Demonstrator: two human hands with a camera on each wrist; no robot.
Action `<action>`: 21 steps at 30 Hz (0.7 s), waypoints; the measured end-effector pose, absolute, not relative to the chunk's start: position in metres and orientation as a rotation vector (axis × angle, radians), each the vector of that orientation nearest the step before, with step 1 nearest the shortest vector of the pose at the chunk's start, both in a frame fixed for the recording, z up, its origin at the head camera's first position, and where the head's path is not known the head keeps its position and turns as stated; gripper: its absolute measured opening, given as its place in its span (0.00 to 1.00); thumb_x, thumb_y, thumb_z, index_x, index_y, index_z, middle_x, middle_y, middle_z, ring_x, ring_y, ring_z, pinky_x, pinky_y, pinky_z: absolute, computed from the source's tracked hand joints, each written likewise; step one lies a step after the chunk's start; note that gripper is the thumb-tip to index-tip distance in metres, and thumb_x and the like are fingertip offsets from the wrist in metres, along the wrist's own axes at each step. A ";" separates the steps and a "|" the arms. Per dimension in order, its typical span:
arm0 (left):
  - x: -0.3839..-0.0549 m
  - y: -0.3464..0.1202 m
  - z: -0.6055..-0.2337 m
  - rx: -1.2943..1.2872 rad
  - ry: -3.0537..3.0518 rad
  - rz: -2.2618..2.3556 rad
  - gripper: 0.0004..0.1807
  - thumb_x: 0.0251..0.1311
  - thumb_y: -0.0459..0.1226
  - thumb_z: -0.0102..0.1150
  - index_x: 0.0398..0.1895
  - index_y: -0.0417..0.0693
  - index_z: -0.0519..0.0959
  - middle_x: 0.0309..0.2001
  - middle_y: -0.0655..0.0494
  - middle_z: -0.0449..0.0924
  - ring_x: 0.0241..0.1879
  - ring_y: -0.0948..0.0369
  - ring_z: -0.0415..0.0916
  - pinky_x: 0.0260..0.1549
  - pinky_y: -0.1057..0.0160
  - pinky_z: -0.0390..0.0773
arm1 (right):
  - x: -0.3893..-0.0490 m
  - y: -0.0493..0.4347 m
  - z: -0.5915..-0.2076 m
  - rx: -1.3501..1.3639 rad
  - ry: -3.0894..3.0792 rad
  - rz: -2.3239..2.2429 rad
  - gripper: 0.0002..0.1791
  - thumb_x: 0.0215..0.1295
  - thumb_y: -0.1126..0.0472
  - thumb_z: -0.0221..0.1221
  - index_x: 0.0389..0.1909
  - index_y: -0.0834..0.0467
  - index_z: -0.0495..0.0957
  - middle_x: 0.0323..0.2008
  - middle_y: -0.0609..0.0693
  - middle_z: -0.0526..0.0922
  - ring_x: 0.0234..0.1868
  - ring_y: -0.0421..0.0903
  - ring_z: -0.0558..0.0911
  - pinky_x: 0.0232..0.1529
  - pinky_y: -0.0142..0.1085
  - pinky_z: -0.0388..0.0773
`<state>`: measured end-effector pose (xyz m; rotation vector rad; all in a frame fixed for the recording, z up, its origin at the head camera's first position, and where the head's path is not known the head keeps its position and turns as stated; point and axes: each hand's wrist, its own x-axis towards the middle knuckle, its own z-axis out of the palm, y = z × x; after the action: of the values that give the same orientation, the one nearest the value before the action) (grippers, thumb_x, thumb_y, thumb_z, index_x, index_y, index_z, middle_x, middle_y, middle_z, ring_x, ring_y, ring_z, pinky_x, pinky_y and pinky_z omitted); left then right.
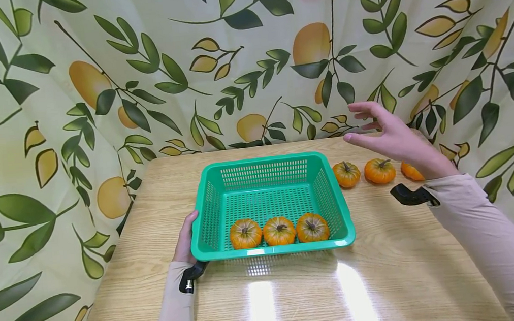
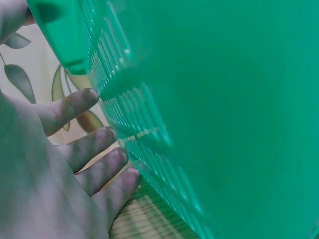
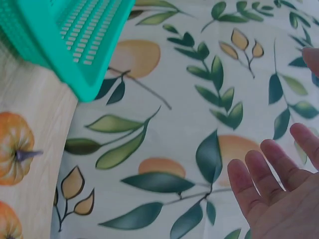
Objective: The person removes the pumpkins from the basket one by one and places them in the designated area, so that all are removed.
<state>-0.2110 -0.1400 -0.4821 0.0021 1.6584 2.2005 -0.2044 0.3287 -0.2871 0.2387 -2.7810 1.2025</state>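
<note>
A green plastic basket with slotted walls stands on the wooden table. Three small orange pumpkins sit in a row along its near side: left pumpkin, middle pumpkin, right pumpkin. My left hand rests against the basket's left side; in the left wrist view its fairly straight fingers touch the slotted wall. Raised in the air right of the basket, my right hand holds nothing, fingers spread from the thumb. Below it, more pumpkins lie on the table: one pumpkin, another pumpkin, and a third pumpkin partly hidden by the wrist.
A leaf-and-fruit patterned curtain hangs behind the table and along both sides. The wooden tabletop stretches in front of the basket, with bright light reflections on it. Each wrist carries a black mount.
</note>
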 end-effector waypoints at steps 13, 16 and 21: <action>-0.210 -0.140 -0.481 0.003 1.659 2.190 0.35 0.73 0.60 0.34 0.79 0.59 0.55 0.69 0.48 0.64 0.62 0.57 0.69 0.58 0.59 0.74 | -0.211 0.294 -0.286 0.455 -2.792 1.225 0.39 0.67 0.53 0.66 0.75 0.49 0.59 0.74 0.52 0.62 0.71 0.56 0.64 0.67 0.58 0.64; -0.210 -0.140 -0.481 0.005 1.647 2.196 0.35 0.73 0.60 0.33 0.79 0.59 0.56 0.68 0.49 0.66 0.61 0.57 0.70 0.58 0.58 0.74 | -0.211 0.288 -0.287 0.488 -2.810 1.216 0.39 0.67 0.52 0.66 0.75 0.48 0.60 0.73 0.52 0.63 0.70 0.56 0.64 0.65 0.59 0.66; -0.211 -0.141 -0.481 0.007 1.647 2.193 0.35 0.73 0.60 0.33 0.78 0.57 0.56 0.67 0.49 0.67 0.60 0.57 0.71 0.57 0.58 0.75 | -0.214 0.276 -0.289 0.551 -2.842 1.188 0.40 0.67 0.49 0.66 0.75 0.46 0.59 0.73 0.53 0.63 0.70 0.57 0.65 0.64 0.62 0.68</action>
<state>-0.2105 -0.1408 -0.4813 0.0069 1.6473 2.1935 -0.2140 0.2762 -0.2886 0.5513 -2.8416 1.1881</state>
